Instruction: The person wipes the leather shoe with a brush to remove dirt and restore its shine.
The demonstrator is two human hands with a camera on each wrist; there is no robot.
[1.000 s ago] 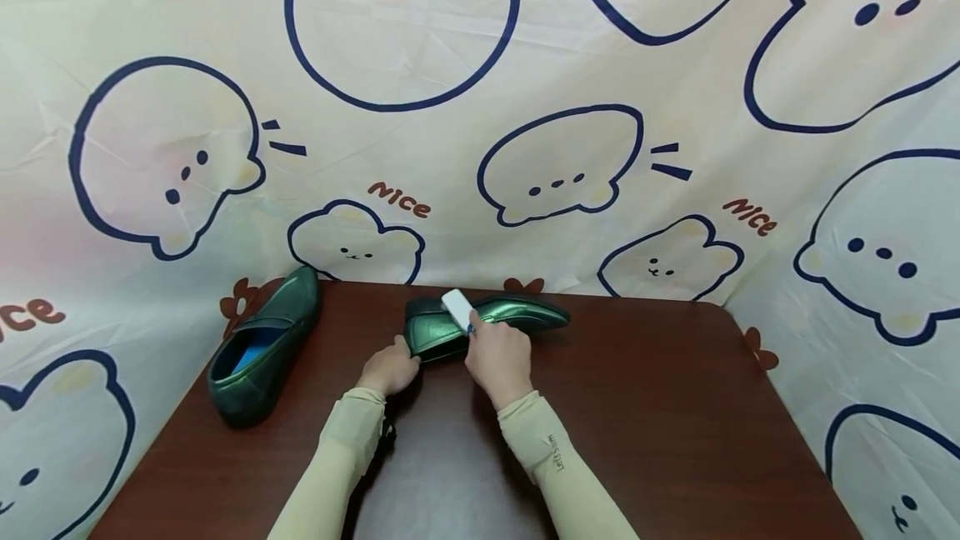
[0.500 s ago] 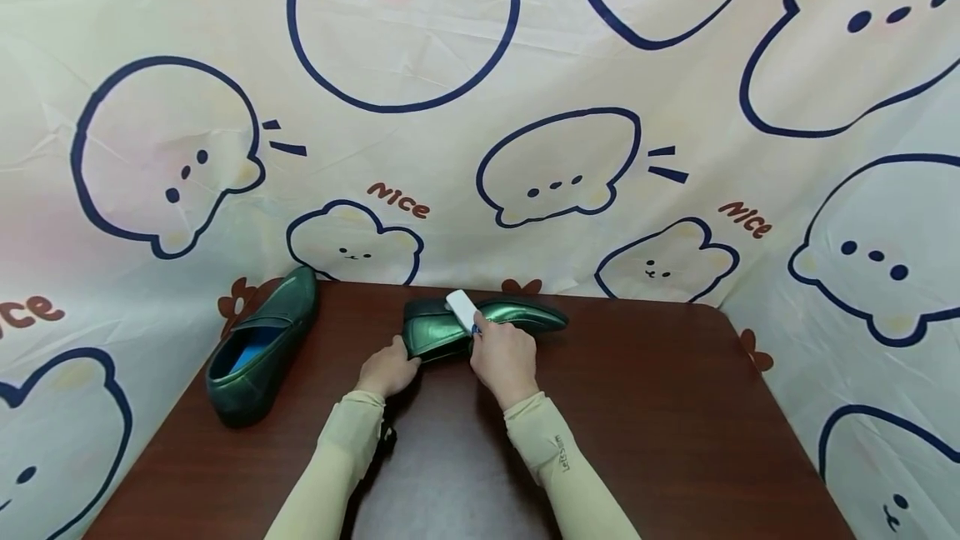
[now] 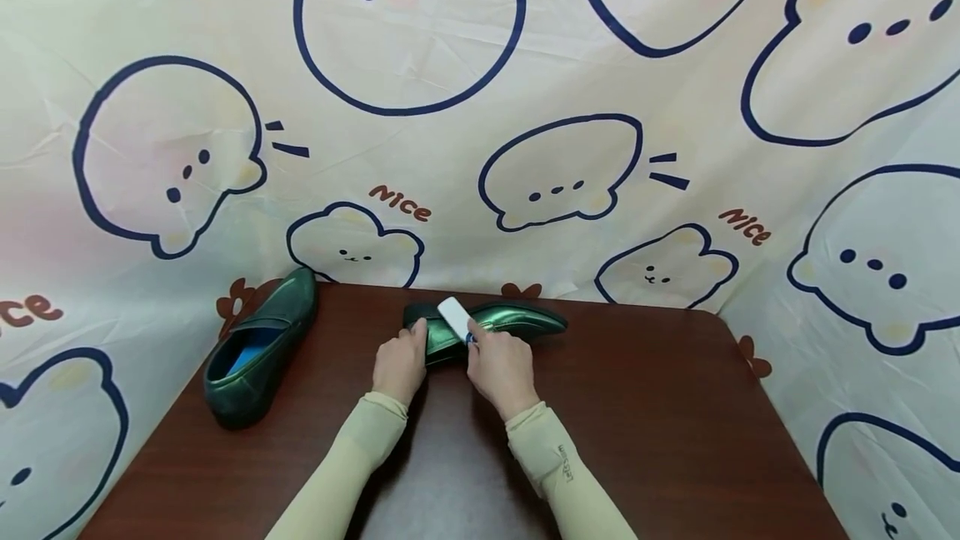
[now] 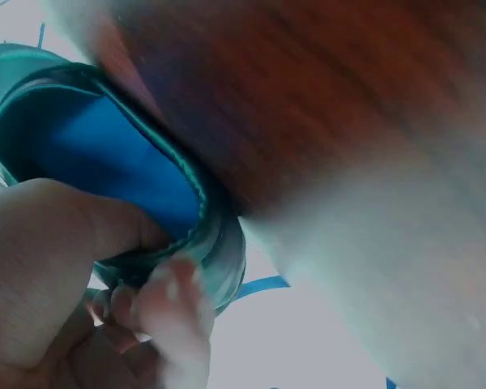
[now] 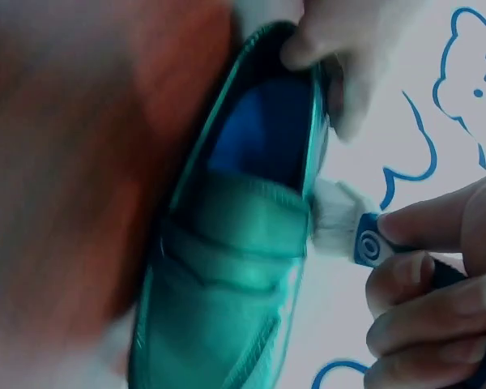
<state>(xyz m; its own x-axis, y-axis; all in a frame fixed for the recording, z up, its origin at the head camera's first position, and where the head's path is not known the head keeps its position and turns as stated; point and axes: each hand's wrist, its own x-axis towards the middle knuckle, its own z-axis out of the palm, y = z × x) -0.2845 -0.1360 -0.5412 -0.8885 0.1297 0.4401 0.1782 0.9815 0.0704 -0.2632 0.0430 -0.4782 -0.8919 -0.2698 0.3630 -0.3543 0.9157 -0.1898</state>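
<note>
A shiny green loafer (image 3: 521, 319) with a blue insole lies on its side near the far table edge, toe to the right. My left hand (image 3: 399, 363) grips its heel end; in the left wrist view the thumb (image 4: 117, 223) reaches inside the opening while the fingers stay outside. My right hand (image 3: 501, 367) holds a brush (image 3: 454, 319) with a white head and a dark blue handle. Seen from the right wrist, the pale bristles (image 5: 334, 219) are right at the side of the shoe, beside the strap.
A second green loafer (image 3: 262, 357) stands at the table's left edge, toe toward the back. The dark brown table (image 3: 645, 415) runs up to a white cloth (image 3: 570, 65) printed with cartoon outlines, which hangs behind and on both sides.
My left hand has shifted up and to the right, from the bottom of the heel to the loafer's opening. The brush has moved slightly down and left along the shoe.
</note>
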